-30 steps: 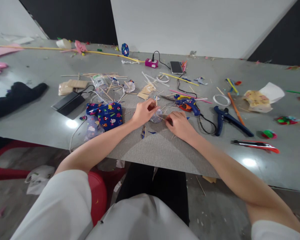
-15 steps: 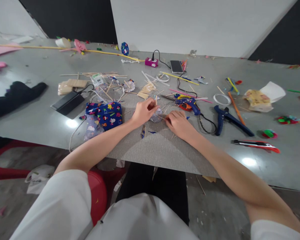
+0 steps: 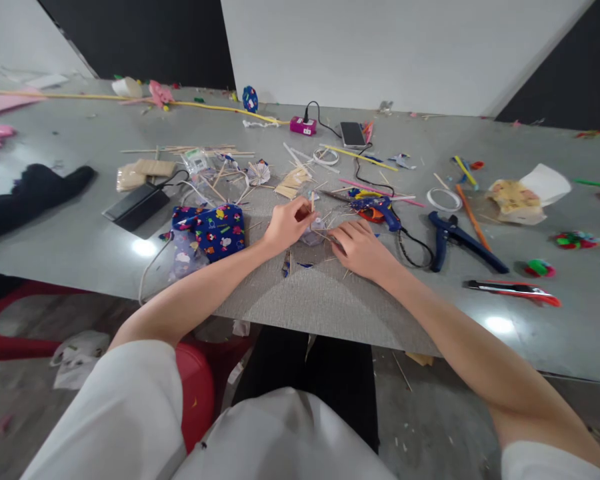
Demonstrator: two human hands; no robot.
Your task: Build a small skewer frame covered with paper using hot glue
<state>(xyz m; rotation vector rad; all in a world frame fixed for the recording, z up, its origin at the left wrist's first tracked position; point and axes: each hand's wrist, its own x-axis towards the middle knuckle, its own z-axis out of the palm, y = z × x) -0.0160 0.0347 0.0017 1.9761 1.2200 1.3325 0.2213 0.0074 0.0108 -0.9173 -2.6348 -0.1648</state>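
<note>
Near the middle of the table, my left hand pinches a short wooden stick that stands upright between thumb and fingers. Just to its right, my right hand is closed, fingertips down over thin wooden sticks; whatever lies in them is too small to name. A crumpled clear plastic piece lies between the two hands. Loose scraps of blue cloth rest in front of them. Beyond my right hand is a blue glue gun with orange-handled scissors beside it.
A blue patterned cloth pouch and a black adapter lie left. On the right are a dark blue pipe cutter, a box cutter and a white tubing ring. A purple power socket and phone sit behind.
My right hand has shifted very slightly, its fingers a little more spread over the sticks. My left hand holds the same stick in the same place.
</note>
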